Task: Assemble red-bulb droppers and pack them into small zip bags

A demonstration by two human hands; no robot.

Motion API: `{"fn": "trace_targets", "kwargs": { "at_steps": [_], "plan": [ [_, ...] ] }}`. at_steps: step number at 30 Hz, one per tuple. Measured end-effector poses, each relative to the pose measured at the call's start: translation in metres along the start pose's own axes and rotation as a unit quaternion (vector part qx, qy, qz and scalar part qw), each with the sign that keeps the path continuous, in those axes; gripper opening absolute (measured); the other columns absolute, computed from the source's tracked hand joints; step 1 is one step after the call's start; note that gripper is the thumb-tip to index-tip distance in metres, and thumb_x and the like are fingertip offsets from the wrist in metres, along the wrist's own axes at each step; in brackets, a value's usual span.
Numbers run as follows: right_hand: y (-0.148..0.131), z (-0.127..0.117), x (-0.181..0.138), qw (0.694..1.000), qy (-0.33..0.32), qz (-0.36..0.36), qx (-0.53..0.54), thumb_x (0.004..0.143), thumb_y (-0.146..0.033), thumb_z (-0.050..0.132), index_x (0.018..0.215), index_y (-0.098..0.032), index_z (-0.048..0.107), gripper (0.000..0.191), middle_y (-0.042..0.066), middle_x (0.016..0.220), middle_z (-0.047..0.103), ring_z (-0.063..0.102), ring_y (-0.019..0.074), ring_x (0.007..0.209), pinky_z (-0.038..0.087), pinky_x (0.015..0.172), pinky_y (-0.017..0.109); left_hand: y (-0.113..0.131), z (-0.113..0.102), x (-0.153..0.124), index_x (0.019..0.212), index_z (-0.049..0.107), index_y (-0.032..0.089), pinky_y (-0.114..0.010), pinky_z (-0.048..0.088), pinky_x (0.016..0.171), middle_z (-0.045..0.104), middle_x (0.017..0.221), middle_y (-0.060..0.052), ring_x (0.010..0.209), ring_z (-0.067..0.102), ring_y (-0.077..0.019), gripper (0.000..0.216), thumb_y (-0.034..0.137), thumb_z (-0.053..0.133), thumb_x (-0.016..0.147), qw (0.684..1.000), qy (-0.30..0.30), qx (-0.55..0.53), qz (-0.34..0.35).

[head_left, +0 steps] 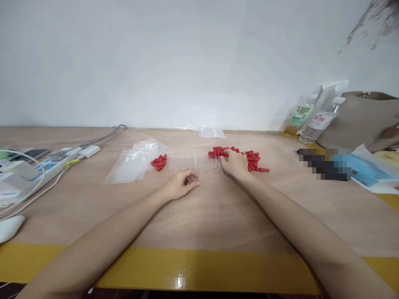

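Note:
Clear thin dropper tubes lie side by side in a row on the table. Along the right part of the row sit red rubber bulbs, apparently at the tubes' far ends. My right hand is over these, its thumb and fingers pinched at a red bulb; the fingers partly hide it. More loose red bulbs lie just right of that hand. My left hand rests in front of the tubes, fingers loosely curled and thumb apart, with nothing visible in it. A small pile of red bulbs lies beyond it.
Clear plastic bags are spread at left, and another small bag lies by the wall. A power strip with cables and a white mouse occupy the far left. Bottles, a grey bag and a blue packet stand or lie right.

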State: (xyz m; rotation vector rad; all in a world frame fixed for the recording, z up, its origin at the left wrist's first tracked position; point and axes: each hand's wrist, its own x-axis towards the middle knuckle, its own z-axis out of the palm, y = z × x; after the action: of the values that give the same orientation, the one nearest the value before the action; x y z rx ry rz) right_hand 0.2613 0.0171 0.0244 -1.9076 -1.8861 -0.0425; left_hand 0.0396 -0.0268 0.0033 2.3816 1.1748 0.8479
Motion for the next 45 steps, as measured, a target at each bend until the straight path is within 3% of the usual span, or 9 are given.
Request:
{"fn": "trace_targets", "kwargs": {
  "at_steps": [7,13,20,27,32,36,39,42,45],
  "plan": [
    [-0.029,0.001,-0.002,0.996,-0.041,-0.081,-0.007,0.081,-0.029,0.042,0.081,-0.019,0.064,0.025,0.007,0.086,0.067,0.058,0.0212,0.084,0.029,0.079,0.036,-0.001,-0.001,0.0,0.091,0.06,0.017,-0.025,0.044,0.062,0.056,0.08,-0.003,0.069,0.053,-0.0125,0.025,0.037,0.058,0.076,1.0,0.0,0.007,-0.001],
    [-0.052,0.014,0.013,0.995,-0.09,-0.009,-0.051,0.075,-0.025,0.047,0.082,-0.014,0.064,0.021,0.014,0.086,0.065,0.059,0.0258,0.084,0.028,0.078,0.04,0.0,0.001,0.0,0.089,0.059,0.017,-0.025,0.044,0.061,0.057,0.078,-0.002,0.067,0.053,-0.0123,0.024,0.037,0.054,0.078,1.0,0.003,0.001,-0.008],
    [-0.063,0.009,0.029,0.985,-0.158,0.029,-0.063,0.068,-0.019,0.054,0.085,-0.015,0.065,0.02,0.013,0.089,0.065,0.059,0.0255,0.086,0.028,0.082,0.042,-0.021,-0.039,0.007,0.08,0.059,0.018,-0.036,0.04,0.077,0.055,0.076,-0.005,0.081,0.05,-0.0218,0.017,0.033,0.053,0.078,0.936,0.224,0.243,-0.118],
    [-0.064,0.01,0.032,0.982,-0.176,0.059,-0.033,0.067,-0.019,0.055,0.088,-0.015,0.065,0.024,0.014,0.093,0.064,0.058,0.0265,0.089,0.029,0.083,0.043,-0.056,-0.074,0.003,0.077,0.061,0.019,-0.036,0.043,0.073,0.051,0.079,-0.008,0.08,0.053,-0.0249,0.019,0.037,0.058,0.072,0.935,0.105,0.279,-0.192],
    [-0.064,0.004,0.032,0.982,-0.182,0.054,-0.021,0.07,-0.021,0.051,0.088,-0.014,0.063,0.023,0.014,0.09,0.064,0.059,0.0263,0.085,0.033,0.08,0.042,-0.056,-0.07,0.003,0.073,0.059,0.018,-0.033,0.043,0.07,0.05,0.08,-0.006,0.076,0.054,-0.0219,0.014,0.031,0.055,0.075,0.937,0.119,0.263,-0.195],
    [-0.055,-0.014,0.022,0.982,-0.186,0.003,0.005,0.077,-0.029,0.043,0.086,-0.016,0.063,0.025,0.011,0.086,0.065,0.059,0.0222,0.078,0.038,0.066,0.032,-0.044,-0.07,0.004,0.075,0.054,0.018,-0.032,0.042,0.07,0.052,0.081,-0.006,0.076,0.053,-0.0203,0.015,0.031,0.05,0.079,0.939,0.163,0.259,-0.156],
    [-0.037,-0.026,-0.001,0.972,-0.202,-0.119,0.029,0.077,-0.028,0.044,0.071,-0.017,0.062,0.022,0.007,0.073,0.064,0.056,0.0168,0.066,0.035,0.055,0.025,-0.029,-0.063,0.006,0.079,0.051,0.019,-0.029,0.041,0.067,0.055,0.078,-0.004,0.071,0.053,-0.0173,0.015,0.033,0.046,0.082,0.95,0.199,0.207,-0.124],
    [-0.017,-0.034,-0.03,0.941,-0.234,-0.239,0.054,0.075,-0.024,0.047,0.066,-0.018,0.059,0.017,0.003,0.066,0.062,0.053,0.0135,0.058,0.032,0.051,0.024,-0.012,-0.043,0.007,0.085,0.05,0.018,-0.026,0.042,0.063,0.057,0.072,-0.001,0.066,0.055,-0.0146,0.016,0.033,0.046,0.082,0.972,0.19,0.102,-0.097],
    [-0.002,-0.04,-0.051,0.931,-0.243,-0.269,0.05,0.074,-0.022,0.05,0.065,-0.019,0.058,0.012,0.002,0.064,0.061,0.051,0.0126,0.055,0.031,0.05,0.024,0.001,-0.018,0.006,0.092,0.053,0.017,-0.025,0.044,0.065,0.062,0.082,-0.003,0.072,0.059,-0.0141,0.017,0.028,0.046,0.082,0.983,0.175,0.006,-0.062]
  ]
}}
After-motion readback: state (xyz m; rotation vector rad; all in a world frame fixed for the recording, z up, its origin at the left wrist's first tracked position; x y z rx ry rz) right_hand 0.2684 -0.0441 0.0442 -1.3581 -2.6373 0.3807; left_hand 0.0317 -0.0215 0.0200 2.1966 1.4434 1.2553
